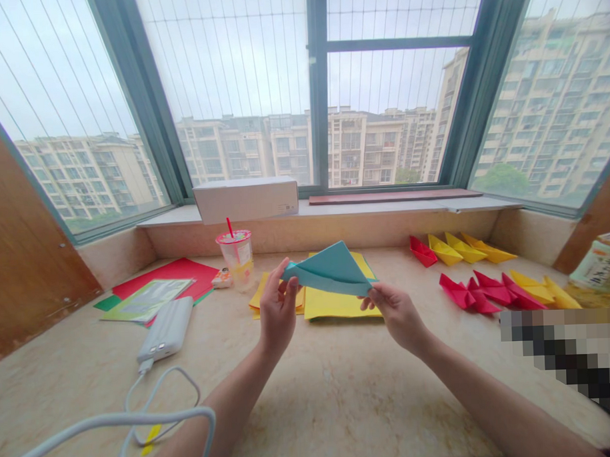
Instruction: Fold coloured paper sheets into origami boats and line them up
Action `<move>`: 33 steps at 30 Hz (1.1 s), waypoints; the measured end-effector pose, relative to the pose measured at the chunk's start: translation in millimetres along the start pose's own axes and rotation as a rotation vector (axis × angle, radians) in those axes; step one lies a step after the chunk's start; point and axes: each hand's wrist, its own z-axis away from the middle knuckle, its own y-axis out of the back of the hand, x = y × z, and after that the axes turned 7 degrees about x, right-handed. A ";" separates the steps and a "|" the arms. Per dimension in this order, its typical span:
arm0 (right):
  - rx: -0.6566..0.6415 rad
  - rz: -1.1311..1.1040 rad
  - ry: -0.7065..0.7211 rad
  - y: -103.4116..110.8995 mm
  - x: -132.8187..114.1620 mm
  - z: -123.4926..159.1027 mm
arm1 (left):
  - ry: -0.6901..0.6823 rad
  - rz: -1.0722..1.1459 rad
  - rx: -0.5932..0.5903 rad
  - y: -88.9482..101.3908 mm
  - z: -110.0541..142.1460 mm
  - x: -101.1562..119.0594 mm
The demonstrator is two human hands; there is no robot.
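Note:
A piece of blue folded paper [331, 266], triangular with a turned-up strip along its lower edge, is held in the air between both hands. My left hand [278, 303] pinches its left corner between thumb and fingers. At the right corner, my right hand [395, 312] grips the paper with its fingertips. Below and behind it, a stack of yellow paper [338, 306] lies on the counter, partly hidden by the blue piece. Smaller orange-yellow folded paper [262, 300] lies beside the stack, behind my left hand.
Red and yellow paper boats [466, 248] stand at right, near a bottle [599, 268]. At left are a power bank [166, 330] with a white cable [166, 416], red paper [159, 279] and a lidded cup [237, 261]. A white box [246, 198] rests on the windowsill.

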 end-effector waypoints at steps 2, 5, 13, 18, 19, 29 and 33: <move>0.031 0.014 0.047 1.3 1.3 0.2 | 0.077 0.040 -0.016 -0.4 -1.6 2.0; 0.089 0.053 0.104 3.9 2.1 -0.8 | 0.138 0.082 -0.038 -1.0 -2.1 5.4; 0.267 0.113 0.108 12.7 8.6 -8.6 | 0.046 -0.117 -0.127 -2.6 2.3 12.0; 0.304 0.014 0.069 10.9 8.7 -10.8 | 0.075 -0.066 -0.152 -4.4 3.8 15.2; 0.312 -0.018 0.059 10.5 7.5 -11.4 | 0.076 -0.061 -0.154 -4.5 4.2 15.3; 0.337 -0.165 -0.040 7.8 7.5 -13.9 | 0.197 0.050 -0.065 -7.7 3.5 10.1; 0.347 -0.164 0.005 3.8 5.6 -8.4 | 0.242 0.091 -0.015 -7.7 0.4 5.4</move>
